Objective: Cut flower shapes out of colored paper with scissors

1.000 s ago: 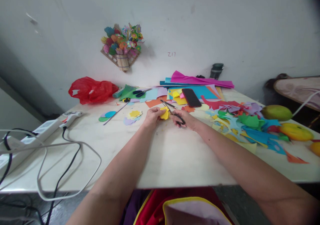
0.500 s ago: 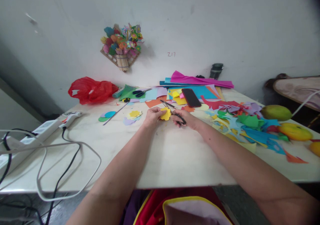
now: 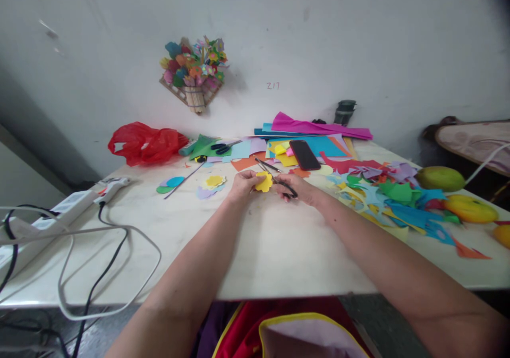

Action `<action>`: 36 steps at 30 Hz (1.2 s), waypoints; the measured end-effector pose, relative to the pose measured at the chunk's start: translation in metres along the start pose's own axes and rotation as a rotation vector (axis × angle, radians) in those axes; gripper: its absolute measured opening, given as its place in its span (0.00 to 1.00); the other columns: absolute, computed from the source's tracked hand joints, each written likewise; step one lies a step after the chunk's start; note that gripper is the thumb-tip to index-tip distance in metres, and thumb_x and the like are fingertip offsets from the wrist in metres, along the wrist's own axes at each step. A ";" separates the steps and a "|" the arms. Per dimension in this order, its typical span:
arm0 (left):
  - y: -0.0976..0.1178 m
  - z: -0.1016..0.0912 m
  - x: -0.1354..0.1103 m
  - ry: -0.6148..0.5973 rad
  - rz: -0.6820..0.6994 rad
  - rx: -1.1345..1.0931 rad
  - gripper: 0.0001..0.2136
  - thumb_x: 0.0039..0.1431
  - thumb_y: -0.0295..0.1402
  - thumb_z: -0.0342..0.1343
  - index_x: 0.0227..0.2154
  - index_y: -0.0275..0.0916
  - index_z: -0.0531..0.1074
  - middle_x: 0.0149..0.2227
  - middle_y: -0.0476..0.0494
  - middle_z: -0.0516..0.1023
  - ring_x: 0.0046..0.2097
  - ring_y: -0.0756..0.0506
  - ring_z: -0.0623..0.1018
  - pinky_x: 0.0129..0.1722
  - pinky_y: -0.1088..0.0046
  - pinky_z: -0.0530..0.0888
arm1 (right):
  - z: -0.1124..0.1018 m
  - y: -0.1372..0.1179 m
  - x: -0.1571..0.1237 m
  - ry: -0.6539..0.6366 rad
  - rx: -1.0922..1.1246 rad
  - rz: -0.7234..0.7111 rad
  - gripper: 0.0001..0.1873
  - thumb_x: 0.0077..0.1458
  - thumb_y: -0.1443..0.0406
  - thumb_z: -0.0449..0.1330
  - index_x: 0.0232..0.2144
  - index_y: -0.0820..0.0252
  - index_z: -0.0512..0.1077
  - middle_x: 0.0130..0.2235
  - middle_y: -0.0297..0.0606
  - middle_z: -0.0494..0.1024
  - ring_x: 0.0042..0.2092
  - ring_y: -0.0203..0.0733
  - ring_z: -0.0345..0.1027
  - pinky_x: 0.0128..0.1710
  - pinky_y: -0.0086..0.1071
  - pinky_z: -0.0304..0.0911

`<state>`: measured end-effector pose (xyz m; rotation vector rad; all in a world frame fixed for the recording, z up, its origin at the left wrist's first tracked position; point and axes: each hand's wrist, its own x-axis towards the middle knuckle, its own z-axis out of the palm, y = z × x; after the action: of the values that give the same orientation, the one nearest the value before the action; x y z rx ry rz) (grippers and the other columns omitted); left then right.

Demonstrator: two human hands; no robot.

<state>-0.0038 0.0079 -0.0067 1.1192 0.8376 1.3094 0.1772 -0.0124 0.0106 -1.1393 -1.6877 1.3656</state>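
My left hand (image 3: 242, 185) pinches a small yellow paper flower shape (image 3: 263, 181) just above the table. My right hand (image 3: 298, 189) is closed round the black handles of a pair of scissors (image 3: 274, 176), whose blades point up and left at the yellow shape's edge. Both hands sit near the middle of the pale tabletop (image 3: 263, 241). A yellow flower cut-out on a lilac one (image 3: 213, 183) lies just left of my left hand.
Coloured paper scraps (image 3: 394, 198) cover the right side, with mangoes (image 3: 442, 178) beyond. A black phone (image 3: 305, 155) lies on stacked paper sheets. A second pair of scissors (image 3: 223, 146), a red plastic bag (image 3: 143, 143) and a power strip with cables (image 3: 71, 209) lie to the left.
The yellow shape has turned slightly in my left fingers and the scissors have shifted a little against it. Arms stay in place.
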 end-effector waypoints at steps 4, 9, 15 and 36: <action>0.000 0.000 0.000 0.000 0.002 0.003 0.17 0.31 0.35 0.72 0.15 0.35 0.68 0.17 0.46 0.72 0.20 0.51 0.70 0.20 0.74 0.63 | 0.000 0.002 0.001 0.000 0.022 -0.014 0.14 0.43 0.65 0.70 0.28 0.62 0.68 0.17 0.27 0.68 0.16 0.28 0.59 0.14 0.21 0.58; 0.002 0.001 -0.002 0.001 0.000 -0.002 0.17 0.30 0.35 0.72 0.15 0.35 0.67 0.17 0.47 0.71 0.20 0.52 0.69 0.20 0.75 0.62 | 0.000 0.004 0.003 0.001 0.032 -0.015 0.15 0.42 0.65 0.71 0.28 0.62 0.68 0.17 0.26 0.68 0.16 0.28 0.59 0.13 0.20 0.57; 0.003 0.003 -0.003 0.010 -0.020 -0.041 0.19 0.28 0.36 0.73 0.17 0.35 0.68 0.19 0.45 0.73 0.21 0.50 0.71 0.21 0.73 0.65 | 0.000 0.003 0.002 -0.004 0.010 -0.017 0.15 0.43 0.64 0.70 0.28 0.62 0.68 0.17 0.26 0.68 0.16 0.27 0.58 0.13 0.20 0.57; 0.003 0.002 -0.003 0.016 -0.030 -0.065 0.17 0.30 0.33 0.72 0.16 0.35 0.67 0.20 0.44 0.74 0.23 0.49 0.73 0.23 0.74 0.67 | -0.002 0.007 0.004 -0.024 -0.014 -0.049 0.15 0.44 0.61 0.70 0.27 0.62 0.68 0.19 0.27 0.69 0.17 0.28 0.60 0.15 0.22 0.60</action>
<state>-0.0033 0.0043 -0.0035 1.0430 0.8153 1.3132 0.1790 -0.0080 0.0044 -1.0864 -1.7336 1.3440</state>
